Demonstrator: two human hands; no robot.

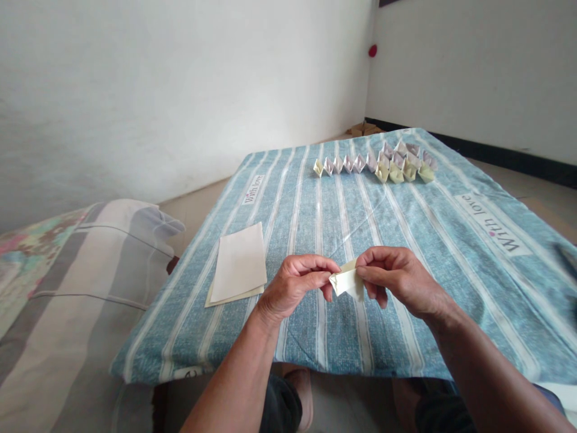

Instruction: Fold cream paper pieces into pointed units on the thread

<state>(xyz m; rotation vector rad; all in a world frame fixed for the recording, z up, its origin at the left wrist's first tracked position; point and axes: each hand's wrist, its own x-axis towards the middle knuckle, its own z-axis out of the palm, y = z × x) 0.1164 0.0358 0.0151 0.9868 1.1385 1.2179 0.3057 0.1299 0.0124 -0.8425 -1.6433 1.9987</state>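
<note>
Between my hands, above the near part of the table, is a partly folded piece of pale yellow paper (347,280). My left hand (295,282) pinches its left end between thumb and fingers. At the other end, my right hand (394,276) grips the paper with thumb and forefinger. Left of my left hand lies a small stack of paper sheets (240,263), white on top with a yellowish one showing beneath. Farther back stand several folded paper boats (396,172) in yellow and pale purple, lined up in rows.
A blue and white striped cloth (297,222) covers the table. Beside it on the left is a surface draped with grey striped fabric (108,264). White walls (202,78) rise behind. A dark blurred object (568,261) sits at the right edge.
</note>
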